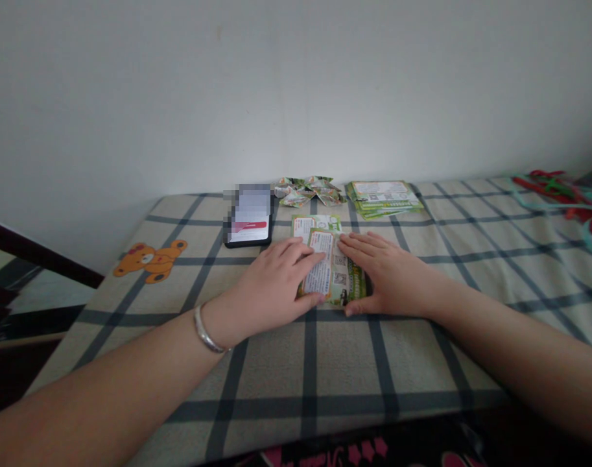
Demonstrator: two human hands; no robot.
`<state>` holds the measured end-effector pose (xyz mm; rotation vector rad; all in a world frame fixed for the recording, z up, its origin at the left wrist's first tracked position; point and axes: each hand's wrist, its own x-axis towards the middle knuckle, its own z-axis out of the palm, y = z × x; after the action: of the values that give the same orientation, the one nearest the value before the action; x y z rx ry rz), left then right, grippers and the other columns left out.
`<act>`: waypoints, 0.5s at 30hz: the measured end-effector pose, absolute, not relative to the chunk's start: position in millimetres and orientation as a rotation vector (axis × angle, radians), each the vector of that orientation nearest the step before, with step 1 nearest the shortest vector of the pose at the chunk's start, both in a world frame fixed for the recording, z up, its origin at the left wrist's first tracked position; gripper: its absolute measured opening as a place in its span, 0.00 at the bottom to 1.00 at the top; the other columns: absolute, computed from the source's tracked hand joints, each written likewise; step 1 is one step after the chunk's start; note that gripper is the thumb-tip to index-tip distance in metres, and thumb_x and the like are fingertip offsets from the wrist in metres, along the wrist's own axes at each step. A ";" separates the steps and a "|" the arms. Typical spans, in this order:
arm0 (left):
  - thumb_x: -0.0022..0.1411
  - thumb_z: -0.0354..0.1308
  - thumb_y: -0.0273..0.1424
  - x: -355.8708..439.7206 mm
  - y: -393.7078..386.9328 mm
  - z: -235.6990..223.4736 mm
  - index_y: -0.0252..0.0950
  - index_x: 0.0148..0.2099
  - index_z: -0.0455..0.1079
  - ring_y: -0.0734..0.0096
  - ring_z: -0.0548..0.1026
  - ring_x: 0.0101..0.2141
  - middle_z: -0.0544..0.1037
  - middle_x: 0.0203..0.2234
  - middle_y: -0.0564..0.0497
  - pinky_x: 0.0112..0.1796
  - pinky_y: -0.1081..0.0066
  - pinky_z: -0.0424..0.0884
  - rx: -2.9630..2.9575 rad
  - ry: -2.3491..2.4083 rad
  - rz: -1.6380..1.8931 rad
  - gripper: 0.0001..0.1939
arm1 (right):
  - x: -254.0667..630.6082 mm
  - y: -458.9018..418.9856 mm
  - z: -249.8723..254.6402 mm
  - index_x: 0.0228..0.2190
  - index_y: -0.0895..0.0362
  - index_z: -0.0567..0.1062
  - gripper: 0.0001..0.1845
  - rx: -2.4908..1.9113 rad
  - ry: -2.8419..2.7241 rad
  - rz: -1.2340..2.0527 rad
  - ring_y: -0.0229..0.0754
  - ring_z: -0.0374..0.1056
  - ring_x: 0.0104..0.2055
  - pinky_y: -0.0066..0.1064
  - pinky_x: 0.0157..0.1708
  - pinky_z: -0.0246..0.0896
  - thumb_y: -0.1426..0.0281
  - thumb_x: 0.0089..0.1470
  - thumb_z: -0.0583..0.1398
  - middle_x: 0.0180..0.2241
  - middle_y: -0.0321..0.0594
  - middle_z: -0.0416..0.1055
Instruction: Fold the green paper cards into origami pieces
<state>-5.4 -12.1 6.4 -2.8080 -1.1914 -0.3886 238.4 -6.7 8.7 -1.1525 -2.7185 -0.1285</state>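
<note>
A green and white printed leaflet (331,272) with QR codes lies on the checked tablecloth, between my two hands. My left hand (281,275) rests over its left edge, fingers spread and thumb on the paper. On the opposite edge lies my right hand (386,272), its fingers stretched out flat and its thumb apart near the lower right corner. Another green leaflet (303,224) shows partly behind the first, which overlaps it. Neither hand grips anything that I can see.
Beyond my hands stand several folded paper pieces (311,192), with a stack of leaflets (386,198) to their right. A phone (249,217) lies to their left. An orange bear figure (150,261) is near the table's left edge; red and green ribbons (563,194) lie far right.
</note>
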 end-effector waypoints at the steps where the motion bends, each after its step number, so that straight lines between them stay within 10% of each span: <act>1: 0.62 0.57 0.47 -5.0 -12.1 6.2 0.34 0.60 0.64 0.52 0.63 0.57 0.69 0.52 0.42 0.57 0.53 0.62 -2.805 -1.195 -0.401 0.31 | 238.7 -6.1 8.1 0.63 0.66 0.59 0.59 -1.147 -2.729 -0.097 0.59 0.53 0.66 0.51 0.65 0.48 0.36 0.43 0.59 0.64 0.57 0.57; 15: 0.63 0.54 0.50 -7.0 -6.8 3.5 0.32 0.58 0.66 0.55 0.62 0.60 0.68 0.58 0.41 0.61 0.55 0.59 -2.832 -1.176 -0.423 0.31 | 239.8 0.1 12.5 0.62 0.60 0.62 0.47 -0.979 -2.824 -0.078 0.60 0.52 0.66 0.55 0.64 0.48 0.43 0.51 0.58 0.64 0.53 0.56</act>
<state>-7.0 -6.8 3.5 -2.8317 -1.1758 -0.4234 239.8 0.1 12.5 -0.9787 -2.8242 -0.0781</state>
